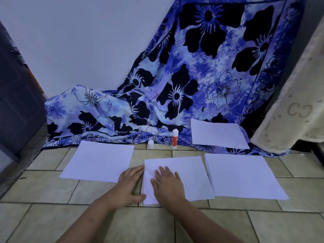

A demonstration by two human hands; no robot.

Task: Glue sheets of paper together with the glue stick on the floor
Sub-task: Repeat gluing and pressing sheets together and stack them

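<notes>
Fingers outstretched, the right hand presses flat on the middle paper sheet, the left hand touches its left edge, gripping nothing; the glue stick stands upright beyond it.

Both bare forearms reach forward and converge, the left grip palm down with fingers straight and thumb spread, the right grip just beside it, flat, fingers splayed.

Blue floral cloth draped down white wall, bunched at base; dark door left; cream patterned fabric right
</notes>
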